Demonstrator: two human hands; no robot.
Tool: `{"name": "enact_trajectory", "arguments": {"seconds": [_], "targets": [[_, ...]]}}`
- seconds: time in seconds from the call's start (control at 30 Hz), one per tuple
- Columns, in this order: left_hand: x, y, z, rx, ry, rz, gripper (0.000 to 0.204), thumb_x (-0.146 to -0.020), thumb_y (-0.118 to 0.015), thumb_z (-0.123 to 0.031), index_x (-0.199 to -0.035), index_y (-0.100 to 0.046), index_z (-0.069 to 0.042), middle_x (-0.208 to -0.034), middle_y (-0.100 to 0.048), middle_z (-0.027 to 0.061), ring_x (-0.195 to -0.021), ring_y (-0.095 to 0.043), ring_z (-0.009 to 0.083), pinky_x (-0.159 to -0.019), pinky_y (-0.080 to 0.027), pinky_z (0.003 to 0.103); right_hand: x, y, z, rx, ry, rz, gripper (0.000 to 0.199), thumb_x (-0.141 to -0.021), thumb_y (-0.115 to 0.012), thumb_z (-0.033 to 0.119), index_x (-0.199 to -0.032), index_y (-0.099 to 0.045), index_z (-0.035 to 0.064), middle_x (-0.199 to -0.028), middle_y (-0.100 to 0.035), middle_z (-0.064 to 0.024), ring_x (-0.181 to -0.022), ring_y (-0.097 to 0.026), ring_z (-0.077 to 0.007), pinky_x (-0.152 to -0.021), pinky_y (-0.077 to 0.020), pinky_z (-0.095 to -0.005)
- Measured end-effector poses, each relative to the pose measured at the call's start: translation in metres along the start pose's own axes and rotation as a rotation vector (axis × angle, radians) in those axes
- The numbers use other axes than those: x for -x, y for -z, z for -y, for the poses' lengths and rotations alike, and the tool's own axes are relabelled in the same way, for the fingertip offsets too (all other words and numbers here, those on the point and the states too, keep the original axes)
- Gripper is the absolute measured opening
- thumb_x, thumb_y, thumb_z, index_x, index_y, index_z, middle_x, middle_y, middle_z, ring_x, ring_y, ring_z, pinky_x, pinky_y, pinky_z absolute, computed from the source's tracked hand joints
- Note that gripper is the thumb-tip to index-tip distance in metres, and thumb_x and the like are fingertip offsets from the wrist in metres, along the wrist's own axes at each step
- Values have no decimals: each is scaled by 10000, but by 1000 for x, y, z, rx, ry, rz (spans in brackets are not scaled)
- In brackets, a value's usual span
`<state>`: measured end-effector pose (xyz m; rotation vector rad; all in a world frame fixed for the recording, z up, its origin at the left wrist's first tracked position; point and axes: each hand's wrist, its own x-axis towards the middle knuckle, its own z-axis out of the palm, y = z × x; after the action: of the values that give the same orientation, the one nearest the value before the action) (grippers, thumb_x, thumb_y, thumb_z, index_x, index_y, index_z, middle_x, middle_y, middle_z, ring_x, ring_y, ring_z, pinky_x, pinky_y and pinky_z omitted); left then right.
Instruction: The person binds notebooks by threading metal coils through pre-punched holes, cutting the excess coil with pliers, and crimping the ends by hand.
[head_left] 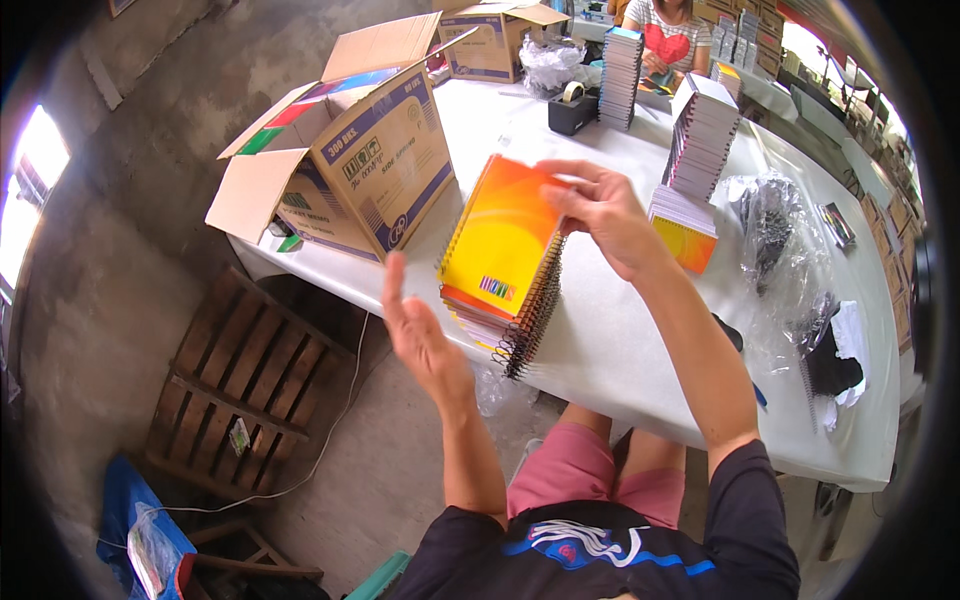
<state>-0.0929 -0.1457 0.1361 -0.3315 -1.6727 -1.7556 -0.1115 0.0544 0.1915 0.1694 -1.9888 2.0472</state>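
Observation:
A stack of pocket-size spiral notebooks (510, 240) stands near the table's front edge, with a yellow-and-orange cover on top and black wire coils showing along its sides. My right hand (608, 212) is at the upper right corner of the stack, its fingers bent over the top notebook's edge; part of its grip is hidden. To the left of the stack, my left hand (428, 345) is held up, apart from it, fingers stretched and nothing in them. Motion blurs the left hand slightly.
An open carton (385, 165) with coloured items stands left. Tall notebook stacks (700, 135), a tape dispenser (573, 112) and clear plastic bags (785, 260) lie beyond and right. A person (672, 40) sits across the table. A wooden slatted chair (240, 390) stands at lower left.

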Motion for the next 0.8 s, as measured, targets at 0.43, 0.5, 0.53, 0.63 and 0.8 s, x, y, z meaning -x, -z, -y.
{"name": "enact_trajectory", "arguments": {"seconds": [0.43, 0.5, 0.53, 0.63, 0.8], "targets": [[6, -34, 50, 246, 69, -60, 659, -982, -267, -509, -1097, -553, 73, -1009, -620, 167, -932, -607, 216, -848, -480, 309, 0, -41, -79, 20, 126, -219, 460, -985, -411, 393, -1050, -618, -13, -1002, -632, -118, -928, -580, -152, -843, -444, -265], [7, -36, 49, 220, 98, -61, 679, -981, -263, -511, -1051, -574, 89, -1007, -623, 176, -916, -618, 221, -826, -495, 310, 0, -48, -80, -119, 132, -319, 486, -991, -390, 402, -997, -632, -20, -917, -650, -109, -834, -598, -137, -774, -464, -247], [7, -37, 49, 226, 115, -81, 690, -982, -256, -511, -1036, -580, 95, -1000, -625, 177, -897, -623, 221, -810, -503, 307, 0, -51, -81, -132, 144, -339, 494, -991, -385, 405, -978, -634, -22, -886, -651, -104, -808, -595, -130, -752, -463, -240], [7, -36, 46, 246, 165, -103, 705, -984, -244, -510, -1028, -582, 107, -980, -631, 183, -875, -632, 218, -788, -515, 304, 0, -53, -85, -154, 156, -379, 528, -995, -364, 418, -925, -638, -28, -802, -647, -97, -760, -587, -129, -713, -461, -241], [3, -36, 38, 231, 222, -114, 722, -977, -232, -523, -1038, -574, 110, -955, -639, 194, -868, -642, 226, -795, -538, 316, 2, -47, -82, 83, 247, -324, 549, -992, -339, 448, -1003, -603, -34, -957, -621, -133, -898, -580, -193, -819, -443, -296]]}}
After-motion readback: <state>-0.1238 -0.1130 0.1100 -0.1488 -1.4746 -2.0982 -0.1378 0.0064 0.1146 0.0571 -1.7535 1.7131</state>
